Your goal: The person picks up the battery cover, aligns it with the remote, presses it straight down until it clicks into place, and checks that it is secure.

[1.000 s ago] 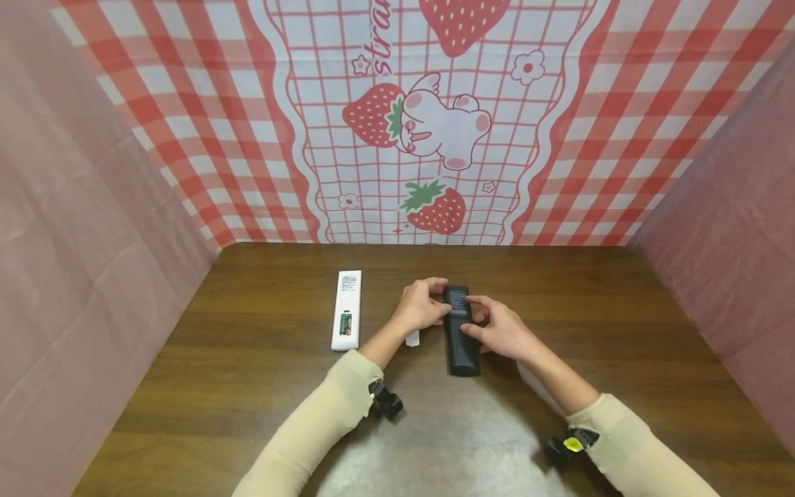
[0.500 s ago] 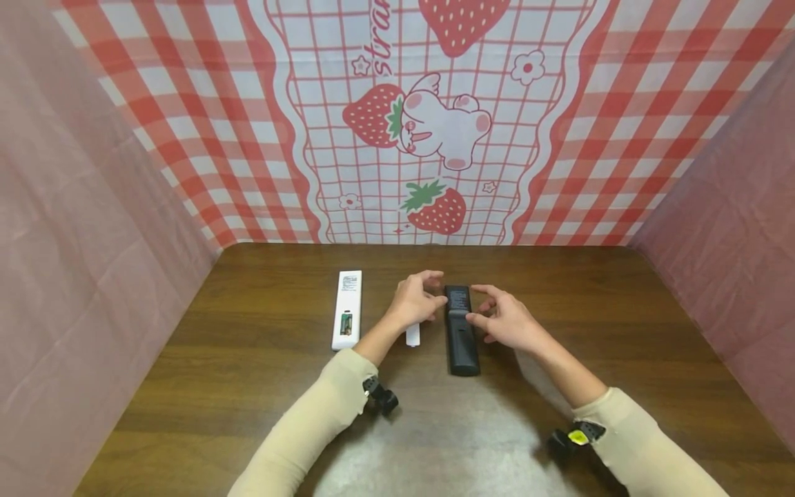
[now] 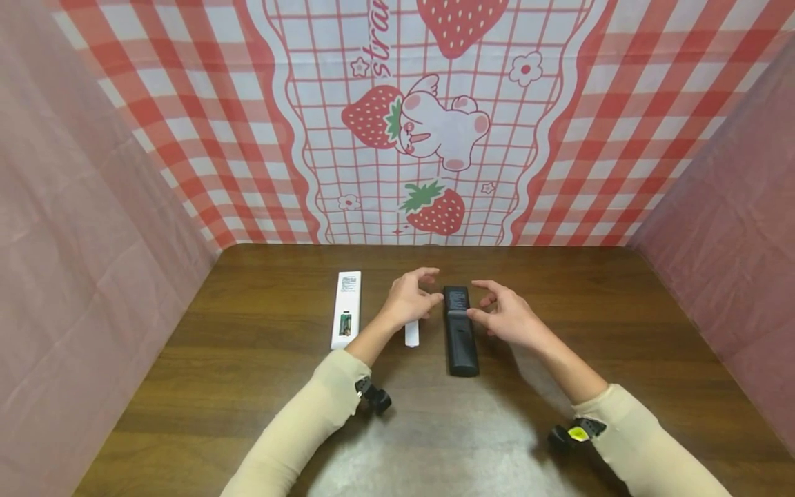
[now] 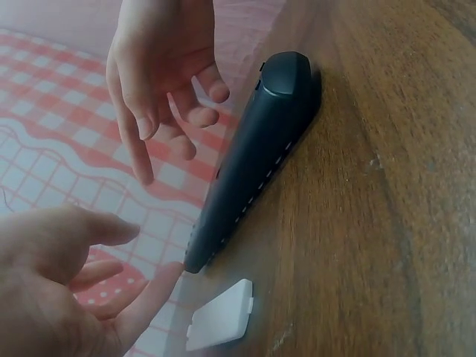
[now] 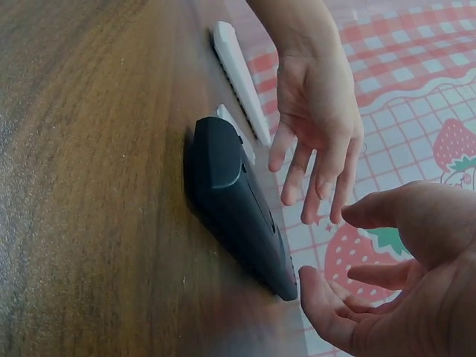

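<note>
A black remote control (image 3: 462,345) lies back side up on the wooden table, between the two hands. My left hand (image 3: 410,300) hovers at its left with fingers loosely bent, holding nothing. On the other side my right hand (image 3: 509,317) hovers close to the remote's edge, its fingers apart and relaxed; no grip shows in the right wrist view. Partly under the left hand lies a small white battery cover (image 4: 222,316). Farther left, a white remote control (image 3: 349,297) lies back side up, its battery compartment (image 3: 346,324) uncovered.
The brown wooden table (image 3: 261,386) ends at a red-and-white checked cloth (image 3: 236,138) with strawberry prints at the back. Pink cloth (image 3: 112,207) hangs at the left, and more at the right. Small cameras are strapped to both wrists.
Both hands have let go of the black remote and drawn apart, the left hand moving left and the right hand slightly right. The remotes stay where they were.
</note>
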Demonstrator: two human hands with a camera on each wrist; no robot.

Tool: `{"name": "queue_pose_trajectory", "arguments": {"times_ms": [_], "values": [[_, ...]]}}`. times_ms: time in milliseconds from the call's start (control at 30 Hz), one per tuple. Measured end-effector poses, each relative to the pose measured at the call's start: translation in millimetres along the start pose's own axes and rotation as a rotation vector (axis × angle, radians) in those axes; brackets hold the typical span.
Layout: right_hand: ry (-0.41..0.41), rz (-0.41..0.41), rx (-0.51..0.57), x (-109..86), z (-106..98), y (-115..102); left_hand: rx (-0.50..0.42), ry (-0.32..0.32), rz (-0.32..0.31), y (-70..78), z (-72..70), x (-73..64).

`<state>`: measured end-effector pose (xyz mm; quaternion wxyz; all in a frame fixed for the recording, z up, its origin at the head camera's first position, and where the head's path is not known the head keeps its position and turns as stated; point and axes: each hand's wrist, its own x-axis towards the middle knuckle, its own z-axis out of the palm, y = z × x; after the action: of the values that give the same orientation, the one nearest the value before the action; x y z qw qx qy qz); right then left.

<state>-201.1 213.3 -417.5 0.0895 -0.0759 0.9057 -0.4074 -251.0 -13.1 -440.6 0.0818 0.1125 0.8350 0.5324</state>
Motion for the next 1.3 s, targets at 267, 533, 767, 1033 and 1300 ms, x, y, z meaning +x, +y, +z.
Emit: {"name": "queue_pose_trajectory", "arguments": {"times_ms": [267,533,767,1033,1300], "values": [[-0.001,-0.003,-0.006,0.1,3,-1,0.017,0.011,0.004,-1.9,-8.3,-2.1],[-0.007,-0.013,0.003,0.1,6,-4,0.024,0.007,-0.003,-6.3,-15.0,-3.1],[-0.006,-0.037,0.017,3.9,10,-7,0.051,0.038,0.023,-9.6,-24.2,-6.2],[-0.023,-0.049,0.020,5.7,16,-9,0.071,0.060,0.034,-12.5,-38.2,-9.6],[-0.027,-0.087,0.010,9.0,21,-12,0.073,0.062,-0.005,-12.9,-49.9,-12.8]]}}
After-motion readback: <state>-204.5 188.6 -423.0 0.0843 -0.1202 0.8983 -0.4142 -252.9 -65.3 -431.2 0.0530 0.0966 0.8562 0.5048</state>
